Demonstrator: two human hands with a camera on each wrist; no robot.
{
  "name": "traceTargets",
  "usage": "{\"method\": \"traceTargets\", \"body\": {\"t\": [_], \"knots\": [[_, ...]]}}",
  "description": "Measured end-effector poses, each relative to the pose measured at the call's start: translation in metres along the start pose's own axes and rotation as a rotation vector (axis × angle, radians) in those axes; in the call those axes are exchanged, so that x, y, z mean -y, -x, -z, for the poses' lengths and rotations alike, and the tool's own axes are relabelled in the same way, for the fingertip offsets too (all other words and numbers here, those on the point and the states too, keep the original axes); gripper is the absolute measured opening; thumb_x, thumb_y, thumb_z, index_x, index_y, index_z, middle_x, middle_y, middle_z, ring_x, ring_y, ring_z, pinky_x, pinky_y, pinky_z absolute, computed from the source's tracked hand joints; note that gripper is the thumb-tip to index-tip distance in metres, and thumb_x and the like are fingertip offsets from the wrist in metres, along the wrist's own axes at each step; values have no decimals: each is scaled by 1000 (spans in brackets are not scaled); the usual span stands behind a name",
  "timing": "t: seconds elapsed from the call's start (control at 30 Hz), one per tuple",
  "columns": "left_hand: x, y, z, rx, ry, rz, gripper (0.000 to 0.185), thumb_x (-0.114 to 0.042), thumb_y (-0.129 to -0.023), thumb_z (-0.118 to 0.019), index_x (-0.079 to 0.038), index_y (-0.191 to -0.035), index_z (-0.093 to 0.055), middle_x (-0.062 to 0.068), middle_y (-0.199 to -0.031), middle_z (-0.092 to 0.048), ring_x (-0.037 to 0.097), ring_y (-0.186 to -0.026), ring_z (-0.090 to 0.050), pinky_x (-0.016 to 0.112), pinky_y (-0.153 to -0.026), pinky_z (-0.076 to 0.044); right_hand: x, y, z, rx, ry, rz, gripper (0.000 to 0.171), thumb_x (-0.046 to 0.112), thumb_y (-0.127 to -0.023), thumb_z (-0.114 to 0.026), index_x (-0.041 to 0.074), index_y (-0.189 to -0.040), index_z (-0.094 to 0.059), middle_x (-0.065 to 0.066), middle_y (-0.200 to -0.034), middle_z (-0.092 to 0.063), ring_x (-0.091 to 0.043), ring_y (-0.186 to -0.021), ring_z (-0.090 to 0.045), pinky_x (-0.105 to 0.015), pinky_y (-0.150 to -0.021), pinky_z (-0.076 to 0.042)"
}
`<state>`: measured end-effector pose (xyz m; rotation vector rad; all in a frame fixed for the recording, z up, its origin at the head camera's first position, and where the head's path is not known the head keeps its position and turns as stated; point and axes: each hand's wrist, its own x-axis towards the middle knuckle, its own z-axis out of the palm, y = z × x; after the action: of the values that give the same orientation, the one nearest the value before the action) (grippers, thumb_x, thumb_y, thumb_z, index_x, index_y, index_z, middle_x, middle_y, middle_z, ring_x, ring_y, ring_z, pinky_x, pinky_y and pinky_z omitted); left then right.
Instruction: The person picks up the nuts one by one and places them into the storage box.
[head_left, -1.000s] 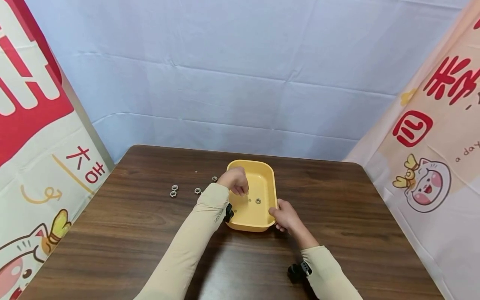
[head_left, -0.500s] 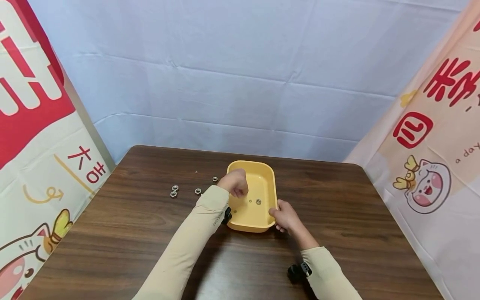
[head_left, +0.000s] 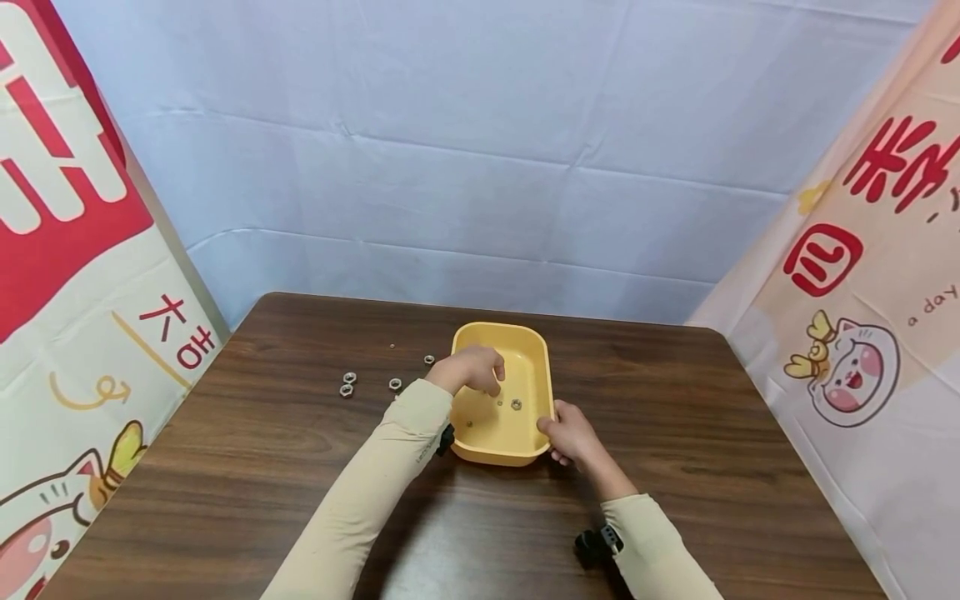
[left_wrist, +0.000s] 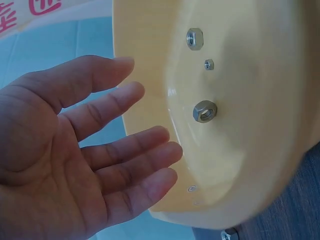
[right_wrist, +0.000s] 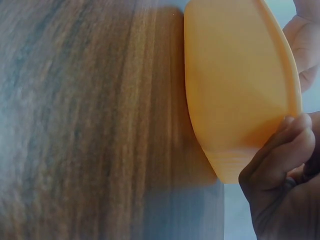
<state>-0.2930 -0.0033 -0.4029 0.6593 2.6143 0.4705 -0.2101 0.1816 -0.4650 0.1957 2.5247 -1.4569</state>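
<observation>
My left hand [head_left: 472, 369] hangs over the yellow tray [head_left: 537, 350], palm down toward its floor. In the left wrist view its fingers [left_wrist: 131, 145] are spread and relaxed, holding nothing, with the tray's inner wall just beyond the fingertips. My right hand [head_left: 567, 432] grips the tray at its near right corner; in the right wrist view I see its fingers [right_wrist: 280, 150] curled round the rim from outside, the thumb side hidden from me behind the wall.

The tray sits on the counter [head_left: 675, 433] near the middle, a little toward the far edge, long side running away from me. Inside it I count three metal nuts in the left wrist view: a larger nut [left_wrist: 204, 111] in the middle of the floor, a second nut [left_wrist: 194, 38] farther along, and a small nut [left_wrist: 209, 64] between them. From the head view, one nut shows just to the right of my left fingertips, and two smaller specks lie close by it.

Left of the tray, more loose nuts [head_left: 347, 382] lie scattered on the dark wood, well apart from both hands; one nut [head_left: 429, 359] sits just beside the tray's far left corner.

Both forearms wear cream sleeves [head_left: 360, 508], and a black wrist mount [head_left: 596, 543] shows by the right cuff. A pale blue cloth [head_left: 480, 142] hangs behind the counter, with printed banners [head_left: 75, 250] at either side.
</observation>
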Motion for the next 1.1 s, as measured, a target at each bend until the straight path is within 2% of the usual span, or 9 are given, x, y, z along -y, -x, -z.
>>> {"method": "traceTargets", "body": {"t": [0.17, 0.37, 0.53, 0.63, 0.77, 0.93, 1.1], "knots": [[-3, 3, 0, 7, -7, -11, 25, -18, -86, -67, -10, -110, -65, -3, -91, -58, 15, -75, -53, 29, -66, -44, 0, 1, 0, 1, 1, -2, 14, 7, -83, -49, 1, -95, -54, -6, -50, -46, -13, -35, -41, -24, -32, -34], [-8, 13, 1, -1, -37, -30, 29, -19, -86, -68, -9, -113, -64, 0, -102, -60, 15, -78, -53, 29, -66, -45, 1, 3, 0, 0, -8, -2, 15, 6, -83, -50, 2, -96, -54, -6, -51, -46, -13, -35, -41, -24, -32, -34], [-7, 20, -1, -52, -142, -32, 21, -16, -85, -66, -9, -104, -65, 1, -96, -58, 14, -73, -47, 27, -59, -39, 2, 5, 0, -3, -20, 5, 15, 6, -82, -50, 1, -96, -54, -6, -51, -47, -13, -35, -40, -23, -32, -33], [-7, 23, -2, -80, -199, -21, 19, -16, -84, -66, -11, -102, -65, 1, -94, -56, 14, -76, -46, 28, -60, -38, 1, 5, 0, -1, -26, 9, 15, 5, -82, -50, 1, -96, -54, -6, -51, -47, -13, -35, -40, -23, -32, -33], [-7, 28, -2, -99, -220, -5, 23, -17, -84, -66, -12, -106, -65, 0, -97, -56, 15, -82, -48, 30, -63, -43, 1, 5, -1, 2, -27, 12, 15, 6, -82, -49, 1, -95, -54, -6, -51, -47, -13, -35, -40, -23, -32, -33], [-4, 34, 0, -136, -270, 0, 16, -18, -84, -64, -14, -100, -65, 0, -91, -53, 15, -79, -48, 34, -61, -43, 2, 6, 0, 2, -27, 15, 14, 6, -82, -49, 1, -95, -54, -6, -51, -46, -13, -35, -40, -23, -32, -33], [3, 41, 2, -200, -303, -19, 23, -21, -85, -66, -14, -107, -67, 1, -97, -56, 16, -80, -53, 35, -63, -46, 3, 7, 0, 0, -26, 20, 13, 5, -82, -49, 1, -93, -53, -5, -50, -46, -13, -35, -40, -23, -32, -33]]}}
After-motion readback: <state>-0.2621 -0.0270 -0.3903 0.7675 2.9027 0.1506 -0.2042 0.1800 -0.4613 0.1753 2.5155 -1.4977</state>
